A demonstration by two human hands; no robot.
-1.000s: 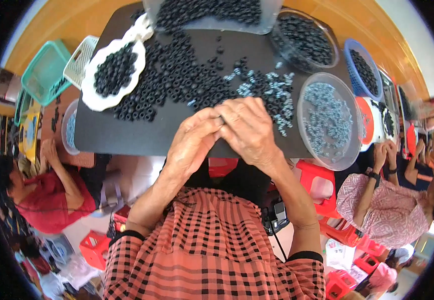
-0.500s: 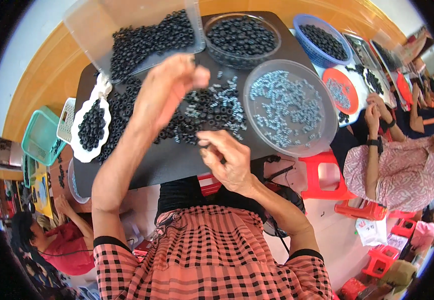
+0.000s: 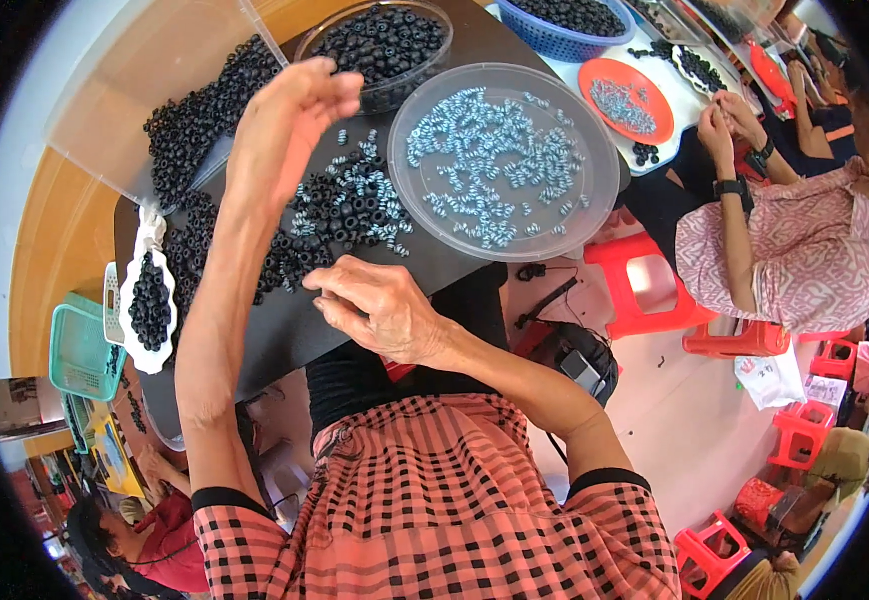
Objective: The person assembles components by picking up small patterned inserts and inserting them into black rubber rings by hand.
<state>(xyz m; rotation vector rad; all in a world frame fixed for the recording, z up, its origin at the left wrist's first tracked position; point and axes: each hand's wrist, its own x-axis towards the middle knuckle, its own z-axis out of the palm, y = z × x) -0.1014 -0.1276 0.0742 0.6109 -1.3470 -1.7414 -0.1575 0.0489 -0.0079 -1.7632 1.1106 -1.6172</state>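
Note:
My left hand (image 3: pixel 290 125) is raised above the black beads, between the clear bin and the glass bowl. Its fingers are bent together and point right; anything between them is too small to make out. Lower down, at the table's near edge, my right hand (image 3: pixel 387 312) is closed in a pinch, thumb against forefinger, its contents hidden. Just beyond it lies a loose pile of black beads (image 3: pixel 340 210) mixed with small blue-and-white striped beads (image 3: pixel 380 195). More striped beads are spread in a round clear plastic tray (image 3: pixel 603 170) to the right.
A clear bin (image 3: pixel 90 130) of black beads leans at the far left, beside a glass bowl (image 3: pixel 442 50) of larger ones. A white scalloped dish (image 3: pixel 157 352) holds beads at left. Red stools (image 3: pixel 645 285) stand at right, where a co-worker in a patterned top (image 3: pixel 805 250) sits.
The view has shifted, so the table appears farther left. My left hand has risen somewhat farther from my right hand, which stays pinched near the table's edge.

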